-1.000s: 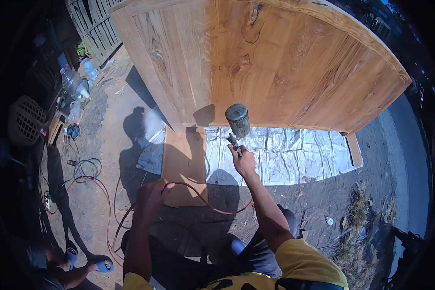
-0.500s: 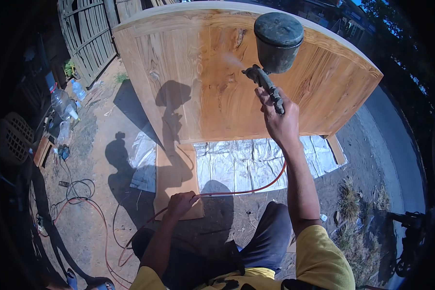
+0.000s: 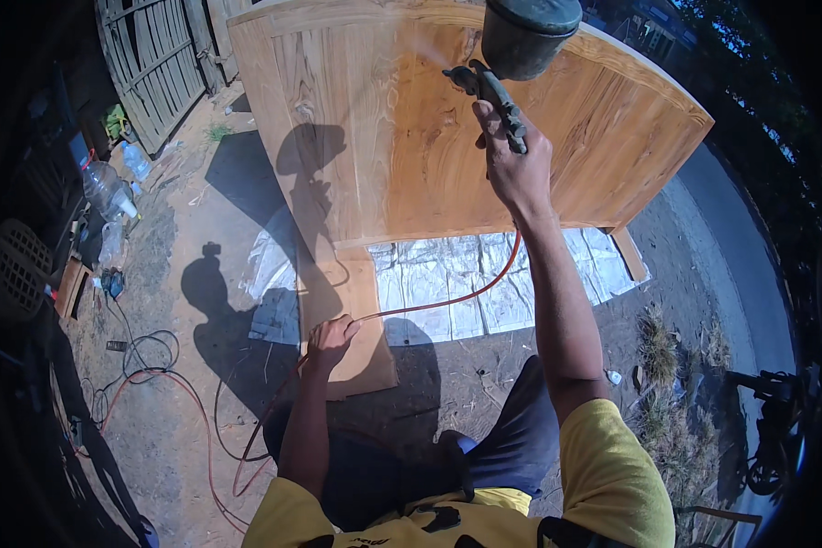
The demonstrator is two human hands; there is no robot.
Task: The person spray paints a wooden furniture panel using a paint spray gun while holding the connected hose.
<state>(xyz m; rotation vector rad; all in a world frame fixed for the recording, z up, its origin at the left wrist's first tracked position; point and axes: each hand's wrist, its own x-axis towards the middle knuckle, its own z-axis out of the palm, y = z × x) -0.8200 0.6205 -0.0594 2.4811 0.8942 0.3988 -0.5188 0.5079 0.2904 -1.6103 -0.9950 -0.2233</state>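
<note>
My right hand is wrapped round the handle of a spray gun with a dark round cup on top. A faint mist leaves its nozzle toward the upper part of a large wooden panel. The panel's middle and right look a deeper, wetter orange; its left side is paler. Lower down, my left hand is closed round a red air hose that curves up to the gun. Behind my right hand and wrist, the join of hose and gun is hidden.
Silvery sheeting and a flat brown board lie under the panel. Hose and cable loops spread on the ground at left, near plastic bottles and a wooden gate. A paved road runs along the right.
My right hand and the spray gun have moved up and slightly left, the mist with them. My left hand, still on the hose, sits a little higher. The view has shifted somewhat.
</note>
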